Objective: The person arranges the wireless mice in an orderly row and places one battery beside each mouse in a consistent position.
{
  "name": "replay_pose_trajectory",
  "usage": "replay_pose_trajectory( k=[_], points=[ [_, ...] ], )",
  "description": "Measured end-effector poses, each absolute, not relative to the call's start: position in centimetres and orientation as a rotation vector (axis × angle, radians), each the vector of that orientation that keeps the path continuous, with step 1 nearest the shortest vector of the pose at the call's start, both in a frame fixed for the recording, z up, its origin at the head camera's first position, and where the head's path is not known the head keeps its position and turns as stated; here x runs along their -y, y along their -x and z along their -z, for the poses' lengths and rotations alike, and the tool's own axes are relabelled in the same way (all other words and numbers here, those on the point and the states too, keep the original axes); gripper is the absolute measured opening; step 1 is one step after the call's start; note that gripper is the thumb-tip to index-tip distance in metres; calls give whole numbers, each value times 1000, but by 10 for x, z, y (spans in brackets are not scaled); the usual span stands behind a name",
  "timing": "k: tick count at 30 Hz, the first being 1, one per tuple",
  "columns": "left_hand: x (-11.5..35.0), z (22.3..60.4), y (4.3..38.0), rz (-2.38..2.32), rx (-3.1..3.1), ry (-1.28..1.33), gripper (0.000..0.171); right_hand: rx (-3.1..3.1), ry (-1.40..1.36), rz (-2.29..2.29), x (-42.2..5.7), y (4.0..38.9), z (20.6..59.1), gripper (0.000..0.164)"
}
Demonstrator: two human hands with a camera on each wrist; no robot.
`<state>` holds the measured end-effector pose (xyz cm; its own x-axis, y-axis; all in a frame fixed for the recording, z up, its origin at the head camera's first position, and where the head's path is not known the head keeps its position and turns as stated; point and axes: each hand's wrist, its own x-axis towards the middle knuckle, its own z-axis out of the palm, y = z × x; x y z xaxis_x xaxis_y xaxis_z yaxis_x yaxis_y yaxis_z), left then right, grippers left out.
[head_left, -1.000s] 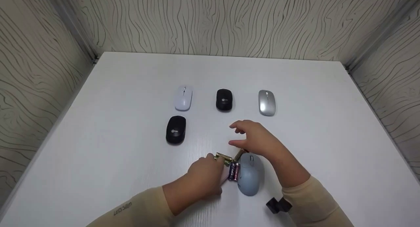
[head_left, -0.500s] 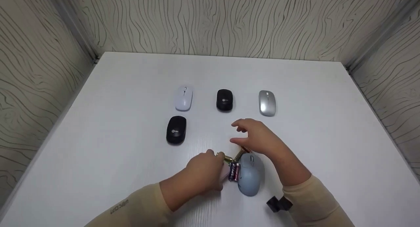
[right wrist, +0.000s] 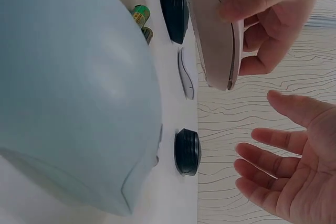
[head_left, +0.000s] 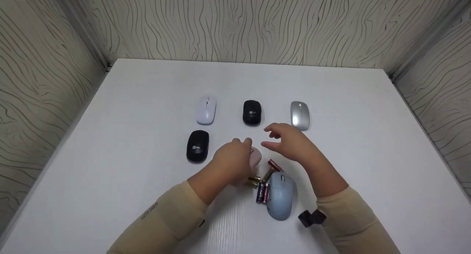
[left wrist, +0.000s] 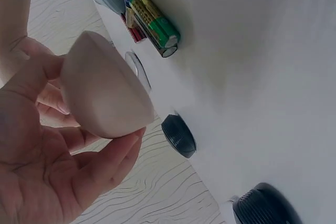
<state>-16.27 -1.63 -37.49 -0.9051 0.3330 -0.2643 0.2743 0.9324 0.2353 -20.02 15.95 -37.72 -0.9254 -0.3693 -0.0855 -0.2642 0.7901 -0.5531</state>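
My left hand (head_left: pixel 233 160) grips a pale pink computer mouse (head_left: pixel 255 157) by its sides, lifted above the white table. In the left wrist view the mouse (left wrist: pixel 105 87) is tilted, with the thumb on one side and fingers on the other. Across from it, my right hand (head_left: pixel 292 140) is raised with fingers spread and holds nothing. Below the hands lie several batteries: a red one (head_left: pixel 275 165), gold-and-green ones (head_left: pixel 253 182) and a blue-and-red pair (head_left: pixel 262 193). Right beside them rests a light blue mouse (head_left: pixel 280 197).
Farther back are a white mouse (head_left: pixel 206 110), a black mouse (head_left: pixel 252 112) and a silver mouse (head_left: pixel 300 115). Another black mouse (head_left: pixel 197 146) lies left of my left hand. A patterned wall (head_left: pixel 235 26) stands behind the table.
My left hand has moved up and forward with the pink mouse, away from the batteries, uncovering more of them. My right hand has shifted slightly forward, still spread.
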Motion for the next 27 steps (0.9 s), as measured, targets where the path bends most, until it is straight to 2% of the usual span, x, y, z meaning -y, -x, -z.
replay_pose_trajectory(
  k=[6,14,27],
  points=[
    [9,381,189,-384,-2809,-342,78,-2798,475,844,-164,211,376,42],
    [-4,391,218,-422,-2793,-204,86,-2811,408,845,-168,221,376,41],
    [-28,404,232,-348,-2796,-68,82,-2821,388,801,-170,230,378,42]
  ],
)
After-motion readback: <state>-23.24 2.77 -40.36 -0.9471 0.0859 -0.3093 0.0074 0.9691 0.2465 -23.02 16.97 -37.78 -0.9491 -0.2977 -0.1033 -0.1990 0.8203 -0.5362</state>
